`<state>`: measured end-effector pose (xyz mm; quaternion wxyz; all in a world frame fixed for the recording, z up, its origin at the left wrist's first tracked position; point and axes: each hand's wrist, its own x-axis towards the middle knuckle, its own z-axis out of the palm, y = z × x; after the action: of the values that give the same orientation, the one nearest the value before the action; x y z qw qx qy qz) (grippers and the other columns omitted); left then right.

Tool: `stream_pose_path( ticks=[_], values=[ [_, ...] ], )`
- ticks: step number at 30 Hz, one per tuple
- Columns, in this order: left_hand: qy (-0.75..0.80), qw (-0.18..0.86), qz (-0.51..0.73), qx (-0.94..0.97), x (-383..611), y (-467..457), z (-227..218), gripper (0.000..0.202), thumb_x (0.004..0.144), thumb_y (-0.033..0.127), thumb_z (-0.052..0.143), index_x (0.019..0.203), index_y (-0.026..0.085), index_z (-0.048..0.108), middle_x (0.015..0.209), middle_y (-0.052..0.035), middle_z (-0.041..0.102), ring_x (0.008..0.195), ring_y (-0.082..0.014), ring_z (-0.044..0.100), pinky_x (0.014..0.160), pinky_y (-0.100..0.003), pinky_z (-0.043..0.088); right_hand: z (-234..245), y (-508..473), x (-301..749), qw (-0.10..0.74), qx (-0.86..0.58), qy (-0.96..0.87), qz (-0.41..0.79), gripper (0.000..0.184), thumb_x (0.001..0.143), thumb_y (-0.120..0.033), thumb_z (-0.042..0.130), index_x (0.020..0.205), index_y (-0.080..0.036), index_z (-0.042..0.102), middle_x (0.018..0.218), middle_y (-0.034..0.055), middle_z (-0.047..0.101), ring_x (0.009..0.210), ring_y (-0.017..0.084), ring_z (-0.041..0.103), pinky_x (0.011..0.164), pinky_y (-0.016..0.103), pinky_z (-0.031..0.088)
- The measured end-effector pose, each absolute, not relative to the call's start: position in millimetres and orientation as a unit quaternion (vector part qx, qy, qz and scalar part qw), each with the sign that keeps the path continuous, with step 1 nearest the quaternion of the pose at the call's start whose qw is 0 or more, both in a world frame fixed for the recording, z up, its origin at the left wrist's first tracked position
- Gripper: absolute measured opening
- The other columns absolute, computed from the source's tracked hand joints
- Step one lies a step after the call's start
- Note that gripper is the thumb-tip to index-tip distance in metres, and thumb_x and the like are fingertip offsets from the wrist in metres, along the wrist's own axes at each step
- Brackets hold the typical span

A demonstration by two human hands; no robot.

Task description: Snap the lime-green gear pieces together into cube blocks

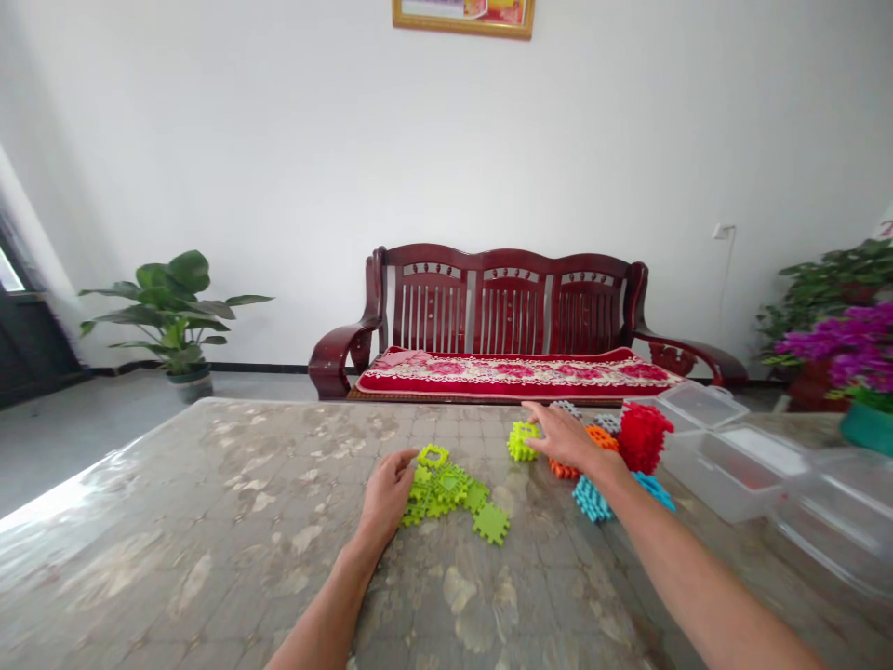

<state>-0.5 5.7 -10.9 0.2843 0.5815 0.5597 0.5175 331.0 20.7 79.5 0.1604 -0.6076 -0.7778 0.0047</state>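
Note:
My left hand (388, 486) rests on the table at the left edge of a loose pile of green interlocking tiles (446, 489). Its fingers are loosely bent, and the fingertips reach a yellow-green tile with a hollow centre (433, 456) on top. Farther right, my right hand (562, 435) reaches over a small stack of yellow-green tiles (522, 442), thumb against its near right side and fingers stretched past its top. Under and beside my right forearm stand stacks of orange tiles (601, 437), blue tiles (593, 500) and red tiles (643, 437). Some grey tiles (608, 423) are partly hidden behind.
Clear plastic boxes (726, 475) with lids stand on the right of the patterned table (244, 530). Purple flowers in a teal pot (869, 423) are at the far right. Beyond the table are a wooden bench (513, 302) and a potted plant (188, 383).

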Motion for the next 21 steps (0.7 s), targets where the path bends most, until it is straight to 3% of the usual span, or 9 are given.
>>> stream_pose_path(
  ticks=[11, 21],
  values=[
    [0.559, 0.265, 0.515, 0.593, -1, 5, -9, 0.028, 0.071, 0.018, 0.055, 0.092, 0.018, 0.074, 0.094, -0.0059, 0.074, 0.089, -0.0218, 0.07, 0.087, -0.032, 0.055, 61, 32, 330, 0.11, -0.603, -0.789, 0.027, 0.096, 0.063, -0.032, 0.083, 0.149, -0.024, 0.041, 0.132, 0.013, 0.062, 0.124, 0.031, 0.052, 0.102, 0.039, 0.037],
    [0.556, 0.256, 0.512, 0.603, -1, 4, -8, 0.026, 0.071, 0.017, 0.055, 0.089, 0.019, 0.075, 0.092, -0.0048, 0.074, 0.09, -0.0219, 0.069, 0.087, -0.032, 0.054, 50, 59, 323, 0.067, -0.597, -0.798, 0.044, 0.095, 0.053, -0.024, 0.085, 0.142, -0.026, 0.051, 0.138, 0.0123, 0.059, 0.128, 0.033, 0.052, 0.106, 0.04, 0.038]
  ],
)
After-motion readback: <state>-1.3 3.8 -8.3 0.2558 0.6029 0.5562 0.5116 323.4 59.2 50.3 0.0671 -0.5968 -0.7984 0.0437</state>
